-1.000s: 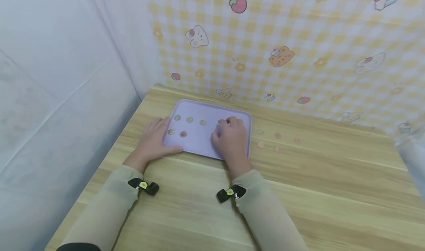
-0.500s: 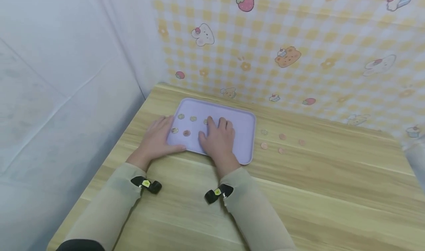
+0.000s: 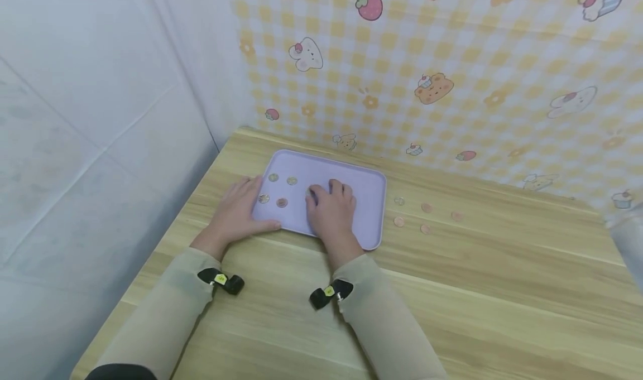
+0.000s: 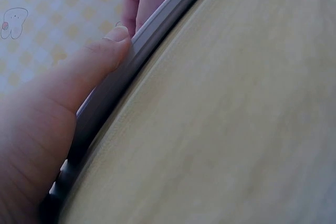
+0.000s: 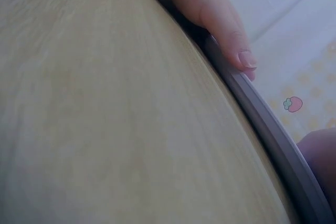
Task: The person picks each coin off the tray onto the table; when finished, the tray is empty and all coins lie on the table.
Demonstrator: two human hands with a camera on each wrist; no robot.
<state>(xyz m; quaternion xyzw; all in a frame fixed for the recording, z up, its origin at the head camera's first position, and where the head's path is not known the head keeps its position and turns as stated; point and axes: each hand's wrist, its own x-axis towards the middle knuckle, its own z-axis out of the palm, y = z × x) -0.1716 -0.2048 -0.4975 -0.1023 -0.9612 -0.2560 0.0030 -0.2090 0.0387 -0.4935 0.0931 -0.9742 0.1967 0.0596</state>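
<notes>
A lilac tray (image 3: 369, 201) lies on the wooden table, with several coins on its left part. Silvery-gold coins (image 3: 292, 181) form the back row, and a coppery coin (image 3: 282, 202) lies nearer the front. My left hand (image 3: 235, 212) spans the tray's front left corner with fairly straight fingers; in the left wrist view its thumb (image 4: 102, 59) rests on the rim. Over the middle of the tray, my right hand (image 3: 332, 210) curls its index finger and thumb together on a coin (image 3: 310, 192), mostly covered by the fingers.
To the right of the tray, several loose coins lie on the table (image 3: 492, 279): one silvery coin (image 3: 399, 201) and coppery coins (image 3: 426, 207). A yellow checked cloth (image 3: 382, 62) hangs behind, and a pale wall covering (image 3: 100, 118) stands at the left.
My right hand has moved left across the tray to the third coin of the back row; its index finger has bent in toward the thumb there. The left hand stays at the corner.
</notes>
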